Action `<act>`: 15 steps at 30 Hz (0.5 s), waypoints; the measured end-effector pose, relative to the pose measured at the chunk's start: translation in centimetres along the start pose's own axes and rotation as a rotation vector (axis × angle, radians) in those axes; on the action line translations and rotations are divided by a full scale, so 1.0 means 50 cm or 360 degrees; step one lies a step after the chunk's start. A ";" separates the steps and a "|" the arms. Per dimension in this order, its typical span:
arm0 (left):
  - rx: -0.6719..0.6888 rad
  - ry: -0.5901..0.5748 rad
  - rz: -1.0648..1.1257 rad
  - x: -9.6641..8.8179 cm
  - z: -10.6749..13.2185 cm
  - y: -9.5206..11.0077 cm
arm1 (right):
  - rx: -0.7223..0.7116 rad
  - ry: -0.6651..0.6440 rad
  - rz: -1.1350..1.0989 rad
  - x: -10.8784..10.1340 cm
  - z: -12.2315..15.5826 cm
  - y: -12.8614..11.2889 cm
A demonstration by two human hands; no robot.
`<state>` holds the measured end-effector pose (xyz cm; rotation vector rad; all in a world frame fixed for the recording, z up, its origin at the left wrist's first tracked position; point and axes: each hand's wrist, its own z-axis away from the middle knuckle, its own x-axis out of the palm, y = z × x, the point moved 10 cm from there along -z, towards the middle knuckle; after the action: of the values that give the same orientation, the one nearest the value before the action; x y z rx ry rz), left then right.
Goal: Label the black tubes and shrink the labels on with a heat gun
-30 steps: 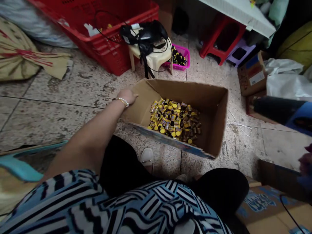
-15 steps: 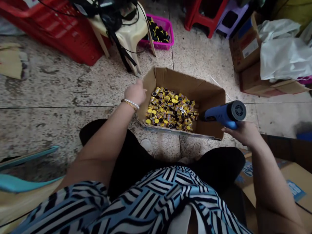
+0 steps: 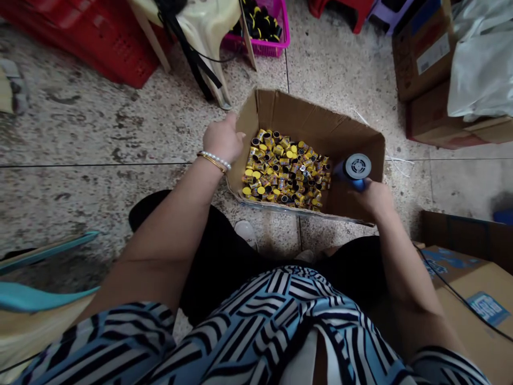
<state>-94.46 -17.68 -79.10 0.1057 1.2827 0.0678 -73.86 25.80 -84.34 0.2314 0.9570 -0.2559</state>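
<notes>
A cardboard box (image 3: 316, 118) sits on the floor in front of me, its top open. Many small yellow, black-ended cylinders (image 3: 286, 168) lie heaped in its left and middle part. My left hand (image 3: 223, 141) is closed on the box's left rim, bracelets at the wrist. In my right hand (image 3: 377, 197) is a blue heat gun (image 3: 358, 167), its round vented grey back end facing up. The gun is inside the box's right end, nozzle pointing down and hidden from me. Its handle is mostly covered by my fingers.
A cream plastic chair (image 3: 208, 27) and a pink basket (image 3: 286, 27) of black and yellow pieces stand beyond the box. At upper left is a red crate (image 3: 100, 48). Cartons (image 3: 425, 59) are stacked at right. A black cable (image 3: 452, 289) crosses another carton (image 3: 489, 278) at lower right.
My right hand has moved left with the heat gun, bringing it from the box's right edge into the box and tipping it more upright. My left hand stays on the rim.
</notes>
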 end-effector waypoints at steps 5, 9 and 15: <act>0.0028 -0.0007 0.0028 0.003 -0.004 0.019 | -0.0364 -0.0292 -0.0062 0.058 0.019 -0.041; 0.0086 0.0008 -0.0053 0.008 -0.001 0.038 | -0.0227 -0.0059 -0.0192 0.035 -0.004 -0.073; 0.0255 -0.0058 -0.0083 0.015 0.006 0.039 | -0.0168 -0.0011 -0.0082 0.010 -0.002 -0.047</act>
<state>-93.96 -15.67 -79.48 0.2103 1.2526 -0.0814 -74.41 23.55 -85.02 0.1094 0.9677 -0.2526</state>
